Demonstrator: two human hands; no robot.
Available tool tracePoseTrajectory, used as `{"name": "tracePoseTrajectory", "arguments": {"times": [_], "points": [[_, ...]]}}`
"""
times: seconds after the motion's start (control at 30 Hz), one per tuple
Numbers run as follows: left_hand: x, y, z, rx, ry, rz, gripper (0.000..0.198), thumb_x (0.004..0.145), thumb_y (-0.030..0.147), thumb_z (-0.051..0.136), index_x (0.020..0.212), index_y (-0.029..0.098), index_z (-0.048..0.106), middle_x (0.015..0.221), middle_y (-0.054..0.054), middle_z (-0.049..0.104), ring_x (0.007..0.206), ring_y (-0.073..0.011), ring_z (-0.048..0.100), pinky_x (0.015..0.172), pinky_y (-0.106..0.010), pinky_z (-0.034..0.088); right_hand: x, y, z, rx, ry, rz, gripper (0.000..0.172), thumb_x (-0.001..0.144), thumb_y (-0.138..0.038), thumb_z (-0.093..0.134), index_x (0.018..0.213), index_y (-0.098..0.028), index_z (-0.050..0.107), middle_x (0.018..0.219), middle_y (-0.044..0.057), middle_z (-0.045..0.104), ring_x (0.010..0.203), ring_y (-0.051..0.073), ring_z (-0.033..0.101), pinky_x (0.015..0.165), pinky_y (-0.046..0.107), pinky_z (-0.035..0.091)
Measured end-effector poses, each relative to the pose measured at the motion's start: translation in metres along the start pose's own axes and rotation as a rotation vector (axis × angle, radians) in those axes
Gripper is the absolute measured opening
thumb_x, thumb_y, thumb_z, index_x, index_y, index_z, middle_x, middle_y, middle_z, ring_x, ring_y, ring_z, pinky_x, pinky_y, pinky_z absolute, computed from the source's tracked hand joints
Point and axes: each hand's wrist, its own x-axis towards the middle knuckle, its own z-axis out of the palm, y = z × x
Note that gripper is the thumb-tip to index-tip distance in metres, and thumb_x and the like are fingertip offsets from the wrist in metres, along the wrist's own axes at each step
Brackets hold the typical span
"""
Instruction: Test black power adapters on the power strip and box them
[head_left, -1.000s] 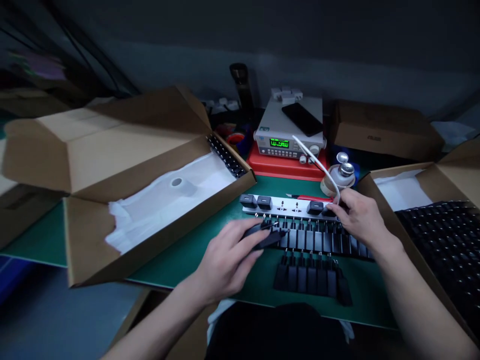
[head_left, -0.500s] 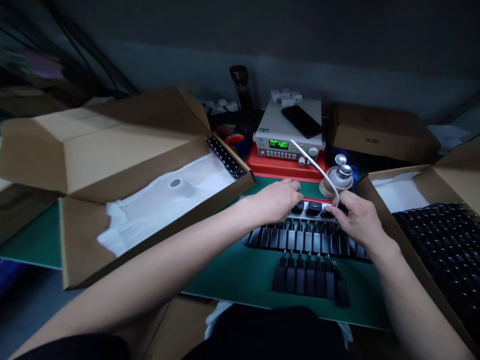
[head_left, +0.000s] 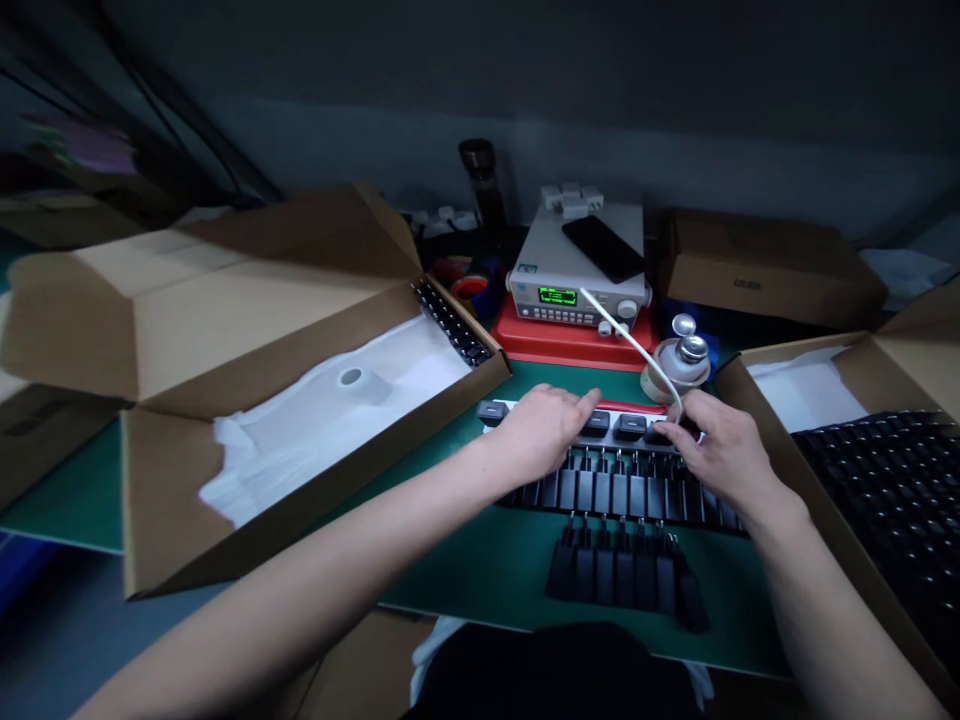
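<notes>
My left hand [head_left: 551, 425] rests over the middle of a power strip, index finger reaching toward its red back edge; the fingers are apart. Black adapters [head_left: 631, 427] sit on the strip [head_left: 581, 439]. At the strip's right end my right hand [head_left: 720, 435] pinches the end of a white cable [head_left: 630, 340] by an adapter there; the plug itself is hidden by the fingers. In front lies a long row of black adapters [head_left: 622, 495], prongs pointing away from me, with a shorter row [head_left: 622, 578] nearer the table edge.
An open cardboard box [head_left: 315, 495] with white lining stands left, another [head_left: 772, 400] full of black adapters right. Behind are a meter [head_left: 577, 260] with a lit green display, a phone [head_left: 602, 248], a red tray [head_left: 517, 335] and a pump bottle [head_left: 679, 365].
My left hand has shifted left along the strip, uncovering more of the adapters. The digits on the green display differ. My right hand stays at the strip's right end with the cable.
</notes>
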Motion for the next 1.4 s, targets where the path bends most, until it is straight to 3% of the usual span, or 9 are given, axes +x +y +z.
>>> {"name": "tracePoseTrajectory", "arguments": {"times": [0.13,0.3,0.47,0.63,0.77,0.87,1.0,1.2,1.4], "points": [[0.018,0.026,0.006,-0.063,0.115,-0.017,0.053,0.089,0.029,0.066,0.136,0.011,0.052,0.119,-0.014,0.068,0.110,-0.0307,0.063,0.090,-0.045,0.048,-0.001,-0.001,-0.007,0.034,-0.054,0.014,0.016,0.099,-0.032,0.055,0.087,-0.022,0.057,0.083,0.002,0.064,0.075,0.018,0.061,0.070,0.030,0.046],[0.032,0.036,0.008,-0.139,0.151,-0.019,0.017,0.085,0.020,0.066,0.101,0.015,0.065,0.101,-0.009,0.068,0.099,-0.0276,0.062,0.083,-0.042,0.047,0.000,0.002,-0.021,0.069,-0.157,0.018,0.012,0.100,-0.029,0.053,0.095,-0.023,0.062,0.093,0.002,0.068,0.084,0.018,0.065,0.073,0.029,0.049],[0.035,0.044,0.004,-0.246,0.224,0.107,0.030,0.081,0.021,0.070,0.108,0.013,0.060,0.105,-0.009,0.068,0.099,-0.0263,0.063,0.080,-0.040,0.047,0.000,0.009,-0.020,0.063,-0.179,0.023,0.017,0.099,-0.034,0.052,0.100,-0.024,0.065,0.099,0.003,0.071,0.089,0.019,0.068,0.075,0.030,0.052],[0.052,0.065,0.024,-0.209,0.325,0.003,0.052,0.070,0.031,0.080,0.111,0.008,0.057,0.101,-0.014,0.065,0.092,-0.0302,0.063,0.077,-0.043,0.047,0.000,0.011,-0.026,0.058,-0.123,0.160,0.020,0.094,-0.042,0.060,0.098,-0.025,0.069,0.095,0.005,0.073,0.083,0.023,0.071,0.071,0.033,0.056],[0.055,0.062,0.026,-0.278,0.401,0.070,0.038,0.071,0.025,0.076,0.100,0.007,0.060,0.101,-0.014,0.063,0.096,-0.0289,0.061,0.084,-0.041,0.048,0.018,-0.012,-0.041,0.170,0.106,0.301,0.019,0.088,-0.043,0.070,0.097,-0.026,0.072,0.094,0.005,0.074,0.082,0.021,0.071,0.073,0.031,0.059],[0.037,0.054,0.018,-0.448,0.432,0.231,0.033,0.074,0.016,0.066,0.105,0.008,0.058,0.104,-0.013,0.064,0.100,-0.0267,0.061,0.088,-0.038,0.050,0.047,-0.038,-0.035,0.302,0.158,0.244,0.019,0.084,-0.041,0.076,0.093,-0.025,0.073,0.092,0.005,0.074,0.084,0.022,0.070,0.079,0.035,0.059],[-0.012,0.048,0.019,-0.690,0.411,0.226,0.037,0.075,0.025,0.063,0.110,0.014,0.058,0.104,-0.012,0.068,0.097,-0.0286,0.064,0.086,-0.041,0.053,0.089,-0.073,0.012,0.549,-0.066,0.068,0.015,0.084,-0.034,0.075,0.091,-0.022,0.071,0.096,0.006,0.074,0.091,0.023,0.071,0.083,0.037,0.059],[-0.104,0.011,0.009,-1.014,0.463,0.025,0.054,0.070,0.038,0.071,0.120,0.019,0.063,0.104,-0.008,0.072,0.092,-0.0245,0.066,0.088,-0.039,0.055,0.119,-0.110,0.095,0.537,-0.242,-0.218,0.011,0.093,-0.017,0.057,0.097,-0.021,0.066,0.097,0.005,0.073,0.092,0.019,0.069,0.086,0.036,0.056],[-0.146,-0.082,-0.036,-0.949,0.552,-0.484,0.067,0.075,0.027,0.066,0.139,0.022,0.051,0.128,-0.008,0.066,0.112,-0.0269,0.064,0.098,-0.042,0.051,0.124,-0.118,0.110,0.301,-0.253,-0.445,0.022,0.092,-0.008,0.045,0.098,-0.019,0.063,0.095,0.008,0.070,0.091,0.021,0.066,0.081,0.038,0.054]]}}
